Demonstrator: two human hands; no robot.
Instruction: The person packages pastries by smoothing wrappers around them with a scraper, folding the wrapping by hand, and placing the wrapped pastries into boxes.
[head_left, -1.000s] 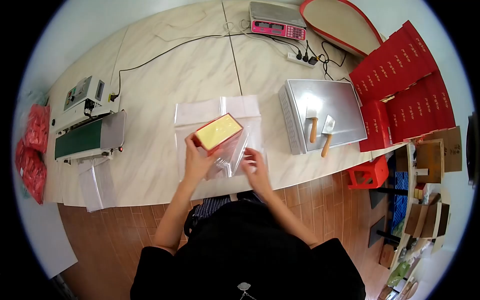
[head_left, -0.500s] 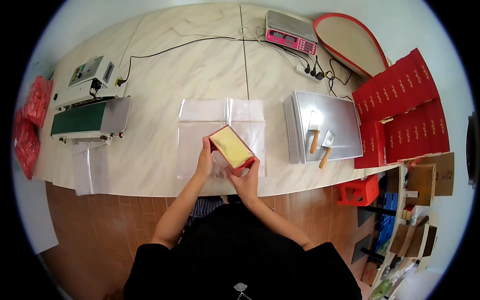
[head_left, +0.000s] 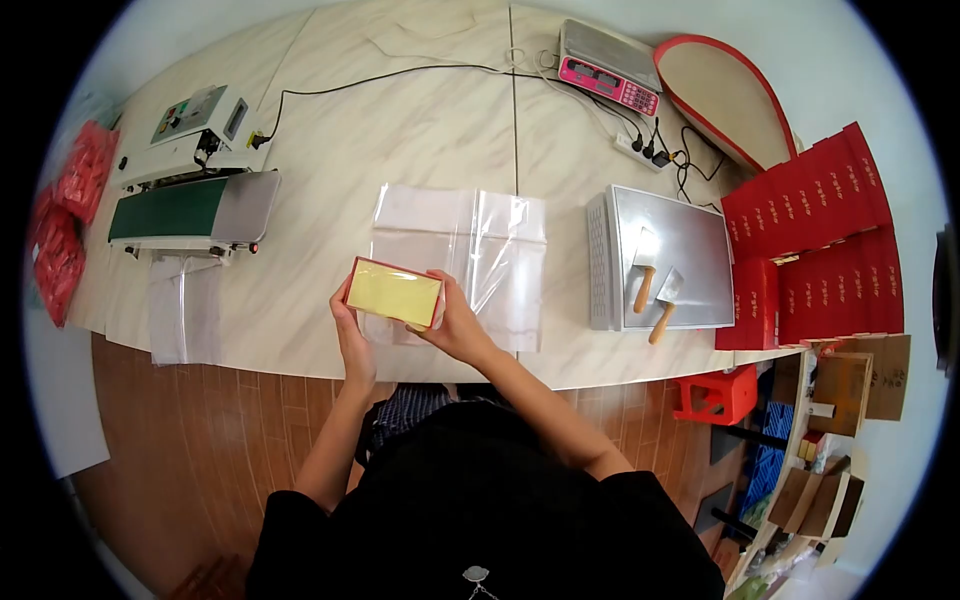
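Nothing legible. Gold characters in rows on red cardboard packaging (head_left: pixel 800 222), too small; key markings on pink-fronted grey scale (head_left: pixel 610 70), dark print on brown cardboard carton (head_left: pixel 887 378) likewise unreadable.

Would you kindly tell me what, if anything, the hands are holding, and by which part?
A yellow-topped red box, held between both hands: the left hand at its left end, the right hand at its right end.

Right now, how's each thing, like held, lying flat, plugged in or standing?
Red-and-yellow box: held between the left hand and right hand
Clear plastic sheeting: lying flat on the table
Two wooden-handled scrapers: lying on a metal surface
Power strip: plugs in it
Digital scale: display too small to read
Red stool: standing upright
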